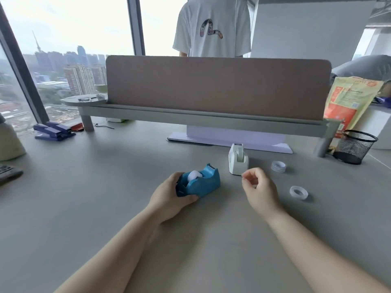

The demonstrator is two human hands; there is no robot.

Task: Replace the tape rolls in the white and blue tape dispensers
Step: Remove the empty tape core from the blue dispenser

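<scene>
Gripping blue dispenser (198, 182), left hand (169, 197); right hand (259, 189) seemingly empty.

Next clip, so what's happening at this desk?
A person is working on tape dispensers at a grey desk. Their left hand grips the blue plastic tape dispenser, which has a roll in it. Their right hand hovers pinched beside the white upright dispenser, apparently empty. Two loose clear tape rolls lie to the right.
</scene>
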